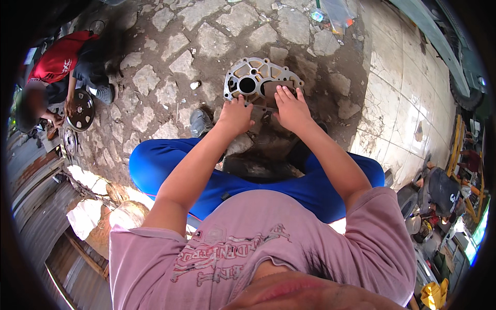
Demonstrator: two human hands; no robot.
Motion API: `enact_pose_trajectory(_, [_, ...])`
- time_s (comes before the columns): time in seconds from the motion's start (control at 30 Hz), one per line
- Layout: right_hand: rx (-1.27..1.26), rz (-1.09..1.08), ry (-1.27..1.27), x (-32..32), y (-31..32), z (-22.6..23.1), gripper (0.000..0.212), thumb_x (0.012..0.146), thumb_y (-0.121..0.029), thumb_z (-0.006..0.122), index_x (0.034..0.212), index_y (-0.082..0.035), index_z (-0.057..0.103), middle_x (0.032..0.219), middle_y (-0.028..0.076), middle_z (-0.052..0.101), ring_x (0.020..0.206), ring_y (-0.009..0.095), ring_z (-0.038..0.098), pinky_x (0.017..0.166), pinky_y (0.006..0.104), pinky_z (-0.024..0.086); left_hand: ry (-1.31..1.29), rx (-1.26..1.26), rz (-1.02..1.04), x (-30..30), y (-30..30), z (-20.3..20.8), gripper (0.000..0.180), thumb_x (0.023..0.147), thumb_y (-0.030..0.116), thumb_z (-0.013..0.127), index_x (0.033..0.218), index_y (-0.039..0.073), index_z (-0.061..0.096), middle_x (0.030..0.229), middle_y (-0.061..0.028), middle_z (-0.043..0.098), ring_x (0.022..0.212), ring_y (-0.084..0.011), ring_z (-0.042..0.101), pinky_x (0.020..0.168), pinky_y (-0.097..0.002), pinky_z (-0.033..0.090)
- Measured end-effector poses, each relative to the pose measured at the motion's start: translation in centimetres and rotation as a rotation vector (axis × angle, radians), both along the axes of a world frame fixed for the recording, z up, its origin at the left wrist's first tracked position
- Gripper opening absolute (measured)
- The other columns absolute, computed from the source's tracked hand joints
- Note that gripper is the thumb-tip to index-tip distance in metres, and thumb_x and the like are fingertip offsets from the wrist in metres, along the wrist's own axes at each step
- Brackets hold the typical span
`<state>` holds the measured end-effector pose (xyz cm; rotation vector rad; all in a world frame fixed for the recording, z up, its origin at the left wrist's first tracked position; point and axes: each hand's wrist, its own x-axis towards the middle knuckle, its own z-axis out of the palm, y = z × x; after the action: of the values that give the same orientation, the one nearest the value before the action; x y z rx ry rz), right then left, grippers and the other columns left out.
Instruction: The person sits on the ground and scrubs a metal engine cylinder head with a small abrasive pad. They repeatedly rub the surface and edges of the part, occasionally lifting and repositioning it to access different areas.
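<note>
A silver metal casing cover (253, 64) with ribs, bolt holes around its rim and a dark round opening lies in front of my crossed legs. My left hand (236, 116) has its fingers over the near left rim of the cover, thumb apart. On the cover's right part rests a flat brown piece (270, 92), like a sheet of sandpaper. My right hand (292, 109) lies on that sheet with its fingers stretched out flat. The cover's near right part is hidden under the sheet and hand.
A person in a red shirt (58, 57) crouches at the left, hands on a round dark metal wheel (81, 110). Uneven stone paving (212, 41) surrounds the cover. Pale tiles (400, 98) run along the right. Assorted parts and bags (439, 191) crowd the lower right.
</note>
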<state>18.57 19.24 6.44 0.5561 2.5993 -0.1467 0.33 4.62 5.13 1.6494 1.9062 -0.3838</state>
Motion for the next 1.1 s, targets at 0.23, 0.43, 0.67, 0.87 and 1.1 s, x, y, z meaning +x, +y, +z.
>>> enact_pose_trajectory(0.23, [-0.025, 0.002, -0.086, -0.6, 0.2, 0.5, 0.068, 0.106, -0.05, 0.058, 0.156, -0.003, 0.051, 0.174, 0.011, 0.034, 0.16, 0.023, 0.034, 0.127, 0.0592, 0.028, 0.006, 0.01, -0.004, -0.1, 0.0, -0.2, 0.069, 0.096, 0.053, 0.071, 0.154, 0.018, 0.056, 0.163, -0.0266, 0.045, 0.143, -0.0404, 0.053, 0.112, -0.0514, 0.048])
enact_pose_trajectory(0.43, [0.001, -0.014, 0.053, 0.5, 0.2, -1.0, 0.072, 0.106, -0.054, 0.055, 0.156, -0.003, 0.051, 0.175, 0.011, 0.032, 0.161, 0.023, 0.031, 0.128, 0.0599, 0.025, 0.003, 0.019, -0.012, 0.0, 0.0, -0.4, 0.071, 0.095, 0.053, 0.072, 0.154, 0.018, 0.056, 0.163, -0.0267, 0.045, 0.143, -0.0398, 0.053, 0.112, -0.0511, 0.048])
enact_pose_trajectory(0.67, [-0.023, -0.037, 0.007, 0.4, 0.6, -0.9, 0.077, 0.107, -0.06, 0.048, 0.159, -0.003, 0.047, 0.175, 0.011, 0.032, 0.161, 0.024, 0.031, 0.129, 0.0585, 0.025, 0.003, -0.005, -0.004, 0.2, -0.1, 0.0, 0.07, 0.095, 0.054, 0.072, 0.154, 0.018, 0.057, 0.163, -0.0269, 0.045, 0.145, -0.0406, 0.051, 0.113, -0.0519, 0.047])
enact_pose_trajectory(0.87, [-0.083, -0.075, -0.035, -0.2, 0.8, -0.2, 0.077, 0.107, -0.06, 0.048, 0.161, -0.004, 0.044, 0.176, 0.01, 0.03, 0.161, 0.025, 0.03, 0.129, 0.0575, 0.025, 0.0, -0.052, -0.006, 0.3, 0.5, 0.2, 0.072, 0.096, 0.055, 0.07, 0.156, 0.019, 0.054, 0.165, -0.0276, 0.042, 0.147, -0.0418, 0.049, 0.115, -0.0524, 0.045])
enact_pose_trajectory(1.1, [-0.073, -0.062, -0.043, 0.2, 0.6, -0.2, 0.078, 0.107, -0.059, 0.05, 0.161, -0.004, 0.042, 0.177, 0.01, 0.026, 0.162, 0.026, 0.028, 0.129, 0.0562, 0.027, -0.016, -0.057, -0.001, 0.1, 0.5, 0.5, 0.072, 0.097, 0.054, 0.07, 0.157, 0.018, 0.053, 0.166, -0.0258, 0.041, 0.146, -0.0393, 0.049, 0.115, -0.0529, 0.044])
